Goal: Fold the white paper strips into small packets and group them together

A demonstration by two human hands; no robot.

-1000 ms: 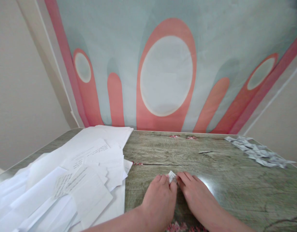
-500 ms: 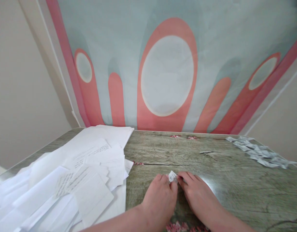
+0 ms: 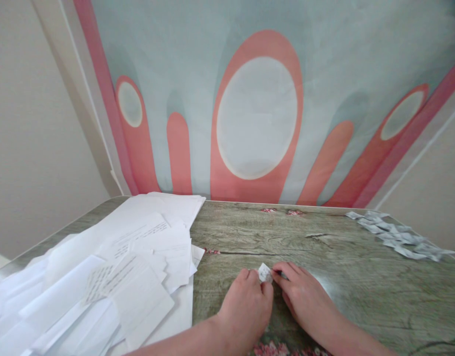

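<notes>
A small folded piece of white paper (image 3: 265,272) lies on the wood-grain table (image 3: 323,257), pinched between the fingertips of both hands. My left hand (image 3: 245,306) rests on the table with its fingers curled and closed on the paper's left side. My right hand (image 3: 305,301) lies beside it, its fingertips pressing the paper's right side. Most of the folded paper is hidden under my fingers.
A loose pile of white sheets and envelopes (image 3: 112,267) covers the table's left part. Several small folded paper pieces (image 3: 397,235) lie in a heap at the far right. A wall with pink and grey shapes (image 3: 257,113) rises behind the table.
Both hands stay on the small folded paper with only slight finger shifts. The view has tilted a little.
</notes>
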